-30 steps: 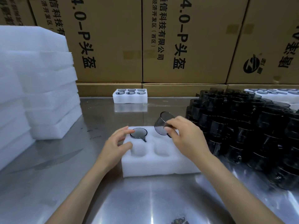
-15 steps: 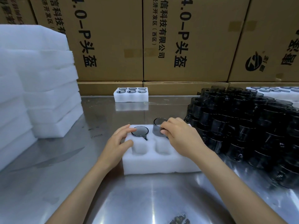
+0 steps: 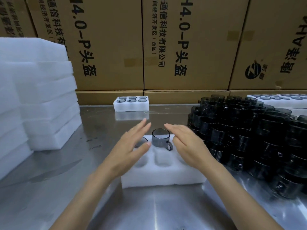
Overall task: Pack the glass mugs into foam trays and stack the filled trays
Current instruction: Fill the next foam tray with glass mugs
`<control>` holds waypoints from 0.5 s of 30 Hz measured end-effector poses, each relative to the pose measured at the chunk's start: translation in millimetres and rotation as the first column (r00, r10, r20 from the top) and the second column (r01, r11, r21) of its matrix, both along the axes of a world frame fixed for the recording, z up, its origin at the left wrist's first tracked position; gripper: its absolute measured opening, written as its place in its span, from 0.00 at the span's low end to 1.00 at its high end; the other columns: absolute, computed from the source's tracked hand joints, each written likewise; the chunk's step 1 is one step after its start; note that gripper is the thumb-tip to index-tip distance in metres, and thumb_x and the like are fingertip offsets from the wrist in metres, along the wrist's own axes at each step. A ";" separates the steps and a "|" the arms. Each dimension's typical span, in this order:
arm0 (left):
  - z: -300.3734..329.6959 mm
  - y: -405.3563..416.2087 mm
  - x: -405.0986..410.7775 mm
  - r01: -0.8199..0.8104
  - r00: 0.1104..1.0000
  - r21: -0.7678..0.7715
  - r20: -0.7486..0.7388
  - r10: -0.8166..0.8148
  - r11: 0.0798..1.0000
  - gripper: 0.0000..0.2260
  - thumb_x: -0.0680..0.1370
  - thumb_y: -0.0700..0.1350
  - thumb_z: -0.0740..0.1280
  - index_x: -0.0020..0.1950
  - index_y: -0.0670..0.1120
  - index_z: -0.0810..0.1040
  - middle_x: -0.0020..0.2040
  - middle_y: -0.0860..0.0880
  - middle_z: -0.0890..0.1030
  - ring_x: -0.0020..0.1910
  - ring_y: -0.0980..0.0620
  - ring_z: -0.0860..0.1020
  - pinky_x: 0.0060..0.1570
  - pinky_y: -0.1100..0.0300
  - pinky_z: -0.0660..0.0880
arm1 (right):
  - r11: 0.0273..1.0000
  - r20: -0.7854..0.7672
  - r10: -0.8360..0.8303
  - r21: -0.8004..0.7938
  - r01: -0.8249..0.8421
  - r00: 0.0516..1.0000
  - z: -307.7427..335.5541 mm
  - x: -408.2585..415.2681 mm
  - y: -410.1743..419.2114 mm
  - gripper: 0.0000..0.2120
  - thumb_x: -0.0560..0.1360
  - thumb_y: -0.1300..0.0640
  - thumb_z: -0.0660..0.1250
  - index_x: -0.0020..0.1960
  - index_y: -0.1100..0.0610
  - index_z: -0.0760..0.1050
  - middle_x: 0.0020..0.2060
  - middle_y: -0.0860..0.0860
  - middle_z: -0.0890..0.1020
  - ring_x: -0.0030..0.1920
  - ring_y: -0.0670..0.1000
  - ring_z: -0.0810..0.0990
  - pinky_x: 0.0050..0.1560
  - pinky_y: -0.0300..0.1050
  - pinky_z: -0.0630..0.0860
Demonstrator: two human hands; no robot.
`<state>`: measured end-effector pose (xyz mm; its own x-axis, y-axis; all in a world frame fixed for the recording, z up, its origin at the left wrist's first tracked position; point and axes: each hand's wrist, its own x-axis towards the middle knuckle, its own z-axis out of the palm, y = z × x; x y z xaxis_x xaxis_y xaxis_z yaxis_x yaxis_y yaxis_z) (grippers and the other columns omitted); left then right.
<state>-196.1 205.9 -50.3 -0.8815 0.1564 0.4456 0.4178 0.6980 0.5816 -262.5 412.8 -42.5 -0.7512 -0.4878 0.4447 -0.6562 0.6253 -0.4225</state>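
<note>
Foam tray [image 3: 162,177] lying on steel table [image 3: 93,193], directly ahead. One smoked-glass mug [image 3: 160,138] standing upright in the middle far pocket, only partly sunk, handle turned toward the near right. A second mug [image 3: 142,141] seated flush in the far left pocket, largely hidden behind the left hand [image 3: 132,145]. Near pockets vacant.

Left hand flat, fingers straight, hovering beside the raised mug, gripping nothing. Right hand [image 3: 186,146] likewise flat and extended on the other side, holding nothing. Contact with the mug not discernible on either side.

Loose mug pile [image 3: 252,143] heaped at right, well apart from the tray. One filled tray [image 3: 131,104] at the far edge; blank foam stack [image 3: 38,97] at left.

Assessment: glass rigid, smooth, probably slippery and brittle at rim and handle; modest weight. Foam soft, light, gripping snugly, hence likely resistance on seating. Best taken around the body wall or pressed evenly on the rim, not by the handle. Tray best lifted from below at both ends.
</note>
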 end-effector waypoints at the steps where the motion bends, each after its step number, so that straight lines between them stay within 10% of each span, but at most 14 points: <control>1: 2.3 6.0 -1.2 0.038 0.998 -0.050 0.061 -0.035 0.998 0.26 0.78 0.61 0.55 0.75 0.62 0.54 0.74 0.70 0.47 0.72 0.72 0.45 0.72 0.59 0.48 | 0.998 0.027 0.019 0.056 -0.021 0.999 -2.6 0.7 -0.6 0.24 0.80 0.59 0.51 0.75 0.46 0.61 0.72 0.39 0.64 0.72 0.40 0.57 0.68 0.34 0.54; 15: -8.6 20.2 -8.3 -0.004 0.970 -0.516 0.208 0.130 0.856 0.28 0.80 0.58 0.54 0.77 0.57 0.48 0.77 0.61 0.47 0.76 0.61 0.42 0.72 0.58 0.38 | 0.927 0.162 0.030 0.365 -0.088 0.986 -10.3 1.6 -6.5 0.24 0.80 0.53 0.48 0.76 0.44 0.57 0.77 0.42 0.53 0.76 0.43 0.50 0.75 0.46 0.51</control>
<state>-204.4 226.1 -58.9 -0.9644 0.2420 0.1063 0.2596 0.9427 0.2095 -260.9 406.3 -52.8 -0.7599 -0.6411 0.1079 -0.6434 0.7179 -0.2660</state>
